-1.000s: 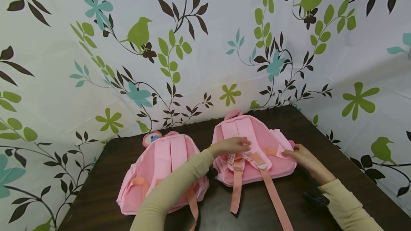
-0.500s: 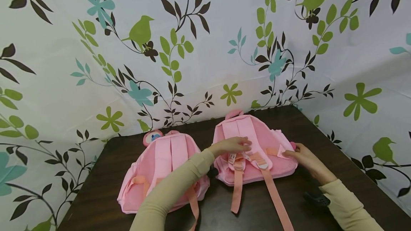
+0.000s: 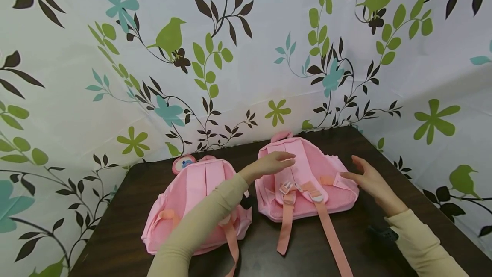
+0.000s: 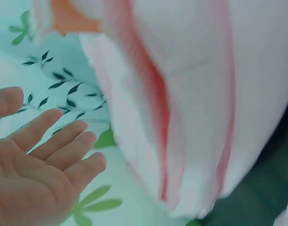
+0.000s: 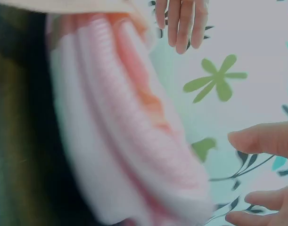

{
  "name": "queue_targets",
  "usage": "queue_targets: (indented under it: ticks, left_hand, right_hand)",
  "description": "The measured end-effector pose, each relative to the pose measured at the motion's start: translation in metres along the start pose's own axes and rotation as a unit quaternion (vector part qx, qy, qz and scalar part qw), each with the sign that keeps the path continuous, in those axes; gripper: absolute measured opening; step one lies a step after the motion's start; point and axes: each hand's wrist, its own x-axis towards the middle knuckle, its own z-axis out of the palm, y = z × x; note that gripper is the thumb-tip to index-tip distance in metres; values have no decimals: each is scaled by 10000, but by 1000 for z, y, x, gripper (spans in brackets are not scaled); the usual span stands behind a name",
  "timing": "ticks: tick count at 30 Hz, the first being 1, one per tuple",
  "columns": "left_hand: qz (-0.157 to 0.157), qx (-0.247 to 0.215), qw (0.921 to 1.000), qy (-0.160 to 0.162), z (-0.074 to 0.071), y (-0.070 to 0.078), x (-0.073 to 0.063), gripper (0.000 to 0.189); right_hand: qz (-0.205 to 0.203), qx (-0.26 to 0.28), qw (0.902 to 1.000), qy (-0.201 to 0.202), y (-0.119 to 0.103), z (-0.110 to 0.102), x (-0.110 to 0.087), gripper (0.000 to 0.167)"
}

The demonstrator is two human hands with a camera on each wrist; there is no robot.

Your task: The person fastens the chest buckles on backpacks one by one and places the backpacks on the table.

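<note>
A pink backpack (image 3: pixel 307 161) lies at the right, back side up, with peach straps (image 3: pixel 332 234) trailing toward the front. Over its left part hovers my left hand (image 3: pixel 270 163), fingers extended and holding nothing. Beside the backpack's right edge is my right hand (image 3: pixel 370 183), thumb and fingers spread apart. In the left wrist view the left hand (image 4: pixel 40 169) shows its palm next to the blurred pink fabric (image 4: pixel 191 94). The right wrist view shows the right hand's spread fingers (image 5: pixel 264 139) apart from the bag's side (image 5: pixel 129 127).
A second pink backpack (image 3: pixel 165 221) lies to the left, partly covered by my left forearm. A round charm (image 3: pixel 183 163) sits at its top. The dark table (image 3: pixel 115 208) meets a patterned curtain (image 3: pixel 238 67) at its back edge.
My right hand has let go of the right backpack's side and its fingers have spread. My left hand has lifted slightly off the strap area.
</note>
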Motion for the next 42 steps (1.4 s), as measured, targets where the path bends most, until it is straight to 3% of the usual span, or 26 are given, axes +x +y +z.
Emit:
queue_targets:
  ticks: [9,15,22,29,38,42]
  left_hand:
    - [233,361,9940,1004,-35,11,-28,51]
    - [310,758,9866,1410,-35,8,-43,54]
    - [587,1243,9826,1248,-12,-6,-51,53]
    - [540,1623,9807,950,9,-6,-59,57]
    - [639,2231,9698,750,24,-4,-59,60]
    - [656,2298,9685,697,27,-3,-60,57]
  right_hand:
    - [-1011,166,9935,495,-37,-6,0,89]
    - [-1675,134,9852,347,-50,5,0,85]
    - [-2127,-299,9765,-194,-45,36,3,78]
    - [-2649,-482,9602,-748,-37,61,4,72]
    - [-2684,-490,9537,-1263,-30,73,4,60]
    - [-2787,-655,9485,-1358,-29,77,6,56]
